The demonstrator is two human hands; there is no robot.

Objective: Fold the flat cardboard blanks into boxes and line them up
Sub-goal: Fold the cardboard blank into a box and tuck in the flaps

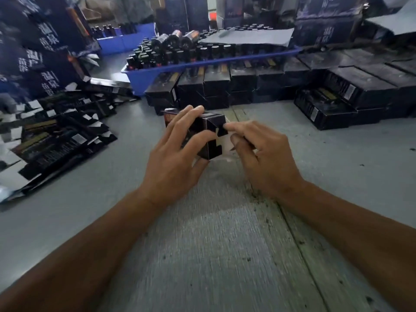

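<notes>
Half-formed dark carton held just above the grey work surface, centre of view, both hands on it. Left hand wraps the carton body, fingers curled over the top, thumb under the near corner. Right hand pinches an end flap between thumb and forefinger. Long axis appears to run away from the person and slightly left; the open end faces right and toward the camera, so the right hand is the nearer one to the flaps. Judgement: closing this end falls to the right hand, left bracing. Flat blanks lie fanned well off to the left; finished boxes are lined up beyond, against a blue tray of bottles.
</notes>
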